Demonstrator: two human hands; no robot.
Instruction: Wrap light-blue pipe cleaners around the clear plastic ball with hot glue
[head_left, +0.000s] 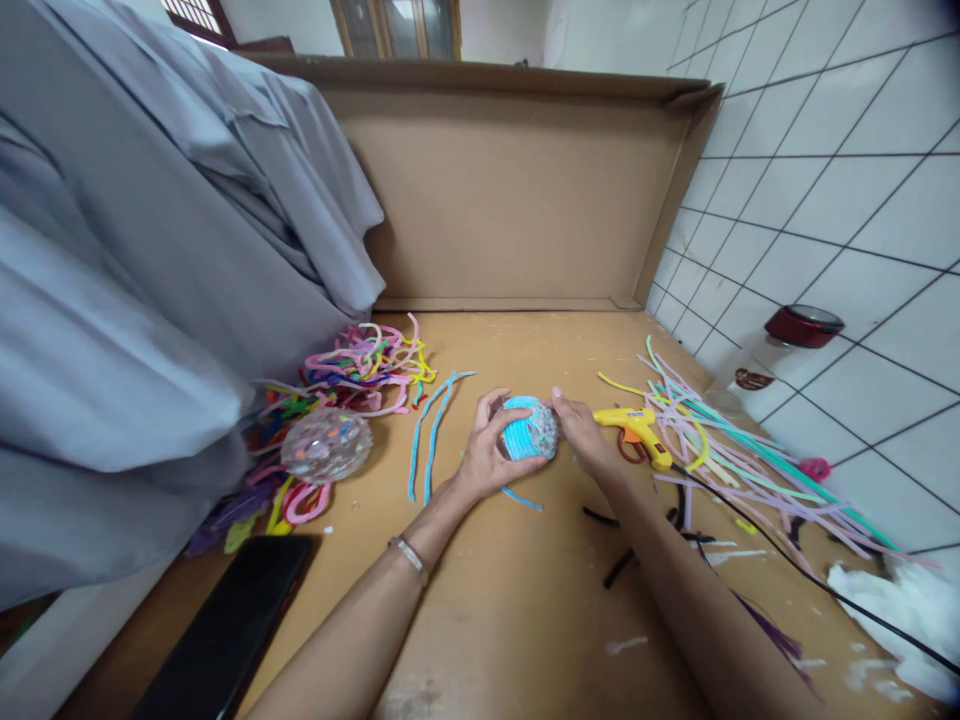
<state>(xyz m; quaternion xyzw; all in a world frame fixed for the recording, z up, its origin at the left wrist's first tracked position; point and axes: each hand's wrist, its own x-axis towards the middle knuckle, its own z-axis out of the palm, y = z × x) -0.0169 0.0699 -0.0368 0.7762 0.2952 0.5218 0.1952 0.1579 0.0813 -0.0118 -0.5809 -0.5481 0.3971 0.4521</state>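
A small clear ball (545,432), partly wound with light blue pipe cleaner (517,438), is held just above the table in my left hand (487,450). My left fingers curl over its top and the thumb supports it from below. At the ball's right edge is my right hand (581,432), its fingers drawn together; what they pinch is hidden. Two loose blue pipe cleaners (433,440) lie left of my left hand. Another short blue piece (523,498) lies under the ball. A yellow glue gun (637,432) rests just right of my right hand.
A tangled heap of coloured pipe cleaners (367,365), a clear faceted bowl-like piece (328,445) and a black phone (229,625) are at left. Straight pipe cleaners (735,430), a red-lidded jar (776,350) and a power cord (787,565) lie right. A cardboard panel (510,200) stands behind.
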